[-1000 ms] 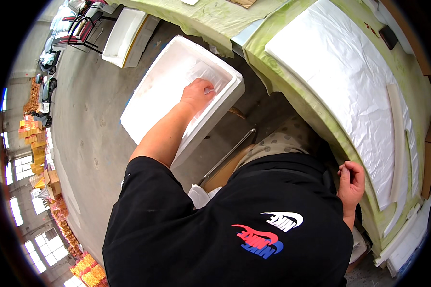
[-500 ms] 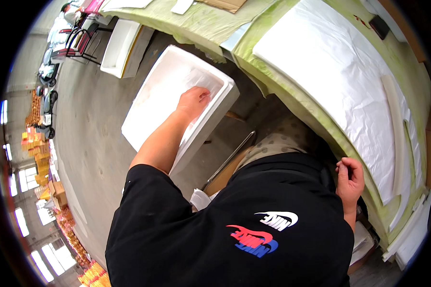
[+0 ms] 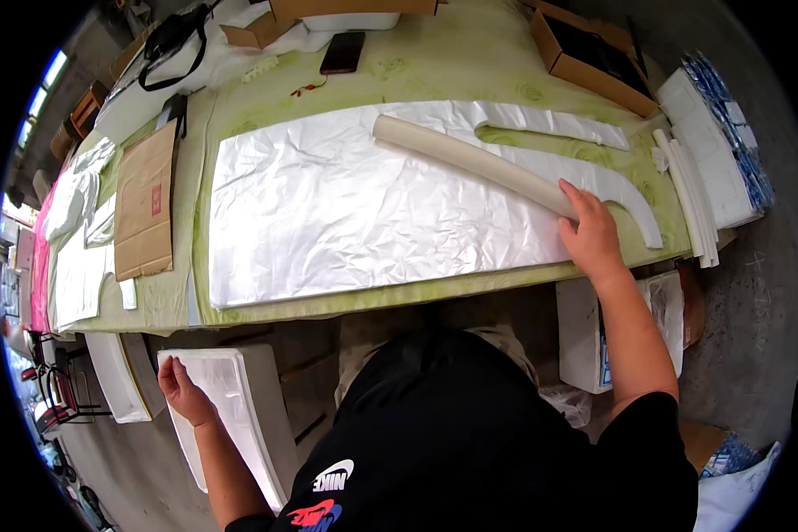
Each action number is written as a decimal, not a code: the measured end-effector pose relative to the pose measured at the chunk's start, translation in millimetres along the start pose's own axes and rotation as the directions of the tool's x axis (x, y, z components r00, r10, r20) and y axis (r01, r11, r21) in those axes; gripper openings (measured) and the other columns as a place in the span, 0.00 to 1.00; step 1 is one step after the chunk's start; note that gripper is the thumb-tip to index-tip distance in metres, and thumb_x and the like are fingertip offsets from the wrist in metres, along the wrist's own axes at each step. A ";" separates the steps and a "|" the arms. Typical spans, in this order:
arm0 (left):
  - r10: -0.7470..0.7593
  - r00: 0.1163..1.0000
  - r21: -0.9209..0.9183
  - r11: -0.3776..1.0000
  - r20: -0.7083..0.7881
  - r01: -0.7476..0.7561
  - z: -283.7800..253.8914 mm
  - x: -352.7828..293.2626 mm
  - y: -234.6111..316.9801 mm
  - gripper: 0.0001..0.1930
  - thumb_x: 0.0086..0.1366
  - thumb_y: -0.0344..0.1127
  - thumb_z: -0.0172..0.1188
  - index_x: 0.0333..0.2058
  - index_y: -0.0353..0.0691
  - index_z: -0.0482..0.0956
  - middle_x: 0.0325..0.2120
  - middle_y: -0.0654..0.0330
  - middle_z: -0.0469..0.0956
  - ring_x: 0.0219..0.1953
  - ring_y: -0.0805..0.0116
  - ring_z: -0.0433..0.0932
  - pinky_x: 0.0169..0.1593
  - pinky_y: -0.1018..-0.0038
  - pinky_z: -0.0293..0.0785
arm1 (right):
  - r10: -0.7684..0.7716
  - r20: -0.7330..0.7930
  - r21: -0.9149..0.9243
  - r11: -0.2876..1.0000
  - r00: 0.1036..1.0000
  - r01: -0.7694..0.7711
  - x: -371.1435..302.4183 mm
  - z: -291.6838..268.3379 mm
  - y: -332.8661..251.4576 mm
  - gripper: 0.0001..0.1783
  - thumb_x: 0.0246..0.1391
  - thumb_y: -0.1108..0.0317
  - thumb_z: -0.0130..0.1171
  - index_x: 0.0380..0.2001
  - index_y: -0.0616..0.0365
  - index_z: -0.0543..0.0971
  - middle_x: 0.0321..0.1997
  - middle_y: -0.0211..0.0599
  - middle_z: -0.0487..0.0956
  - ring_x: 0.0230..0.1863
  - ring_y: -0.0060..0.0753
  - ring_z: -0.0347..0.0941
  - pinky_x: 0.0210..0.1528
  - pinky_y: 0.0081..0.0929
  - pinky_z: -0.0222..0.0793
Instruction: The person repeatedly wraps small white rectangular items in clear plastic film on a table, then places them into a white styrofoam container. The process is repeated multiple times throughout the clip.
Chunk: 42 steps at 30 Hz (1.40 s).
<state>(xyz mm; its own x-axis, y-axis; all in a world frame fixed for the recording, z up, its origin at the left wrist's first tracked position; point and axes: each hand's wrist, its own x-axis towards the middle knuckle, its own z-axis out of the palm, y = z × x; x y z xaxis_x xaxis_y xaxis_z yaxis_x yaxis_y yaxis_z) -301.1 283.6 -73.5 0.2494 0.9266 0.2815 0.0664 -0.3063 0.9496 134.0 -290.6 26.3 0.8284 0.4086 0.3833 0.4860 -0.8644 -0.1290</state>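
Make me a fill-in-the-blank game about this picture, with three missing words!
1. The person's right hand is at one ____ of the long cream cylindrical tube.
2. The flat brown cardboard piece lies to the ____ of the shiny, wrinkled white sheet.
3. The black rectangular phone lies on a ____ covered with pale green cloth.

Missing words: end; left; table.

Workshop: cloth-covered worktable (image 3: 470, 53), white plastic sheeting (image 3: 328, 213), cardboard boxes (image 3: 594, 84), concrete floor (image 3: 771, 355).

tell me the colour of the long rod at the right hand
The long rod is plain cream, best seen in the head view.
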 end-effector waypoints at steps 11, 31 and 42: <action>0.409 0.328 -0.369 0.912 0.852 -0.178 272.4 -125.7 192.1 0.16 0.63 0.21 0.60 0.51 0.34 0.75 0.50 0.52 0.74 0.56 0.60 0.73 0.63 0.66 0.67 | 0.151 0.511 0.367 0.852 0.846 -0.374 -55.4 -46.2 -59.0 0.35 0.53 0.52 0.64 0.61 0.54 0.70 0.47 0.51 0.84 0.48 0.58 0.80 0.51 0.45 0.76; -0.023 -0.311 -0.218 0.665 0.950 -0.715 520.2 -257.4 284.5 0.17 0.60 0.45 0.68 0.44 0.42 0.83 0.42 0.53 0.83 0.46 0.53 0.82 0.50 0.62 0.77 | 0.274 0.454 0.782 0.333 0.848 -0.527 -125.4 -27.8 -26.7 0.30 0.63 0.59 0.66 0.63 0.61 0.71 0.34 0.36 0.80 0.32 0.25 0.75 0.39 0.24 0.73; -0.026 -0.197 -0.099 0.795 0.980 -0.599 514.1 -244.9 292.8 0.10 0.62 0.38 0.60 0.39 0.42 0.83 0.36 0.54 0.85 0.39 0.54 0.83 0.46 0.62 0.78 | 0.297 -0.017 0.834 0.531 0.955 -0.150 -113.8 -28.9 -12.0 0.15 0.58 0.74 0.65 0.49 0.62 0.80 0.37 0.38 0.80 0.37 0.32 0.77 0.39 0.25 0.73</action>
<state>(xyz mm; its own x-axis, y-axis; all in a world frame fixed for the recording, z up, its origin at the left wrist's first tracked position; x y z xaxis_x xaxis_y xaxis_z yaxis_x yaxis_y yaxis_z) 154.0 -145.1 64.7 0.8960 -0.3881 -0.2156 -0.1922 -0.7769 0.5996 25.9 -335.2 10.6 0.9305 0.1279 0.3433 0.3658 -0.2756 -0.8889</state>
